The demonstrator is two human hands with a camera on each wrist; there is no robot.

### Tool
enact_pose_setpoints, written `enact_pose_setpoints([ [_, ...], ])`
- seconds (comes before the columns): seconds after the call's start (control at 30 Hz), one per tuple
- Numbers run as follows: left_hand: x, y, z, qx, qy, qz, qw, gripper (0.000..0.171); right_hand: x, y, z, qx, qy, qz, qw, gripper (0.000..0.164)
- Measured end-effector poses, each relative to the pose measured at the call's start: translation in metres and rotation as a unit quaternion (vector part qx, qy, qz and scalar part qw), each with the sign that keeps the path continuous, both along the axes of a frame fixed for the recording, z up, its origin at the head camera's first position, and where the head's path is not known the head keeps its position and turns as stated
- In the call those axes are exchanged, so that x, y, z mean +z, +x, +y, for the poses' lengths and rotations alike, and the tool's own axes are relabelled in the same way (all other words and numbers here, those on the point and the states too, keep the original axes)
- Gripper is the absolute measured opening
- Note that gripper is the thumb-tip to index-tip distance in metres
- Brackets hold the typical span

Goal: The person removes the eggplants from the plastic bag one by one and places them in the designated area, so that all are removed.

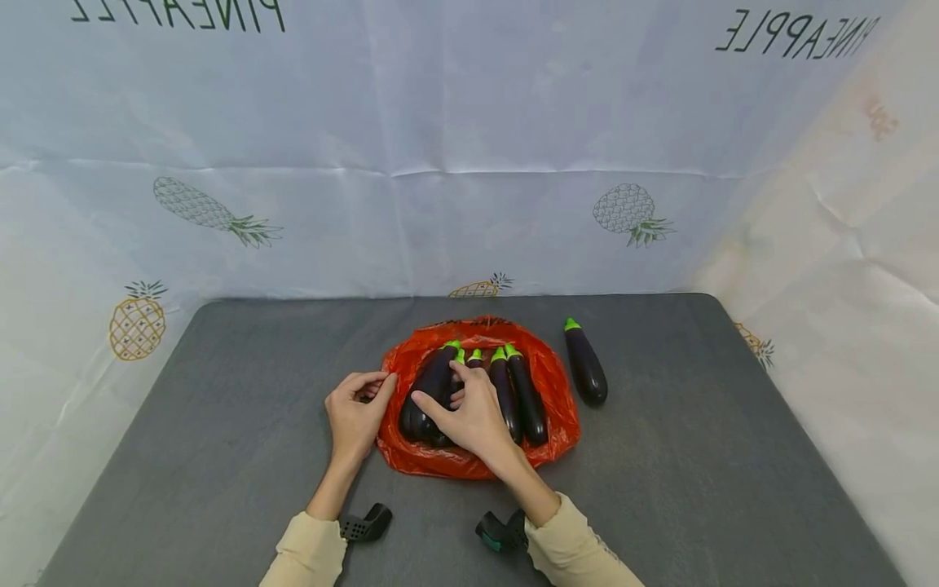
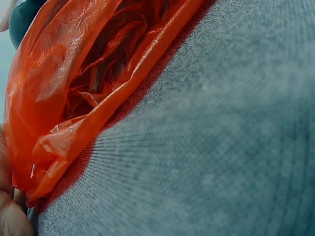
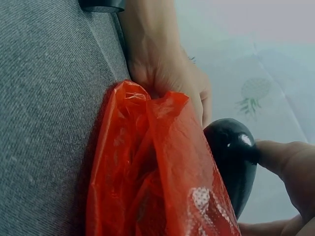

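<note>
A red plastic bag (image 1: 563, 412) lies spread open in the middle of the table, with several dark purple, green-capped eggplants inside. At its left rim, my left hand (image 1: 357, 414) pinches the plastic between thumb and fingertips; the left wrist view shows the bag's edge (image 2: 44, 182) gathered there. My right hand (image 1: 475, 417) reaches in over the bag and grips the leftmost eggplant (image 1: 434, 381), thumb on one side and fingers on the other. In the right wrist view its thumb presses the glossy eggplant (image 3: 231, 147). The right hand partly hides the eggplants in the middle.
One loose eggplant (image 1: 586, 365) lies on the grey table (image 1: 682, 440) to the right of the bag. Behind the table hangs a white sheet (image 1: 440, 228) printed with pineapples. Black wrist devices sit by both cream sleeves (image 1: 311, 550).
</note>
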State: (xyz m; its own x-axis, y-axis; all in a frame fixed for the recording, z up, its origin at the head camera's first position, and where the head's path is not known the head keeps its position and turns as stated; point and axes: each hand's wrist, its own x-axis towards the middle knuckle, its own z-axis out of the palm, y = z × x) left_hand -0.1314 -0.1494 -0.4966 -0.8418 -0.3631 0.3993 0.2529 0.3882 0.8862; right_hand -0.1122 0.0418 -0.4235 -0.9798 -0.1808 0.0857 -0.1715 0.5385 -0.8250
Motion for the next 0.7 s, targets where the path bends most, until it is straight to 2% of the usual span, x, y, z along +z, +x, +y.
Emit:
enact_pose_setpoints([
  [0.3, -0.0007, -0.0007, -0.0001, -0.002, 0.006, 0.001, 1.0000, 0.006, 0.0001, -0.0021, -0.0009, 0.022, -0.040, -0.031, 0.999, 0.077],
  [0.47, -0.0008, -0.0007, 0.0000, 0.000, 0.005, 0.001, 1.0000, 0.005, 0.0006, -0.0021, -0.0023, 0.018, -0.059, -0.050, 0.997, 0.073],
  [0.7, -0.0012, -0.0011, 0.0002, -0.003, 0.013, 0.012, 0.9998, 0.005, 0.0031, -0.0016, -0.0058, 0.022, -0.048, -0.058, 0.997, 0.071],
])
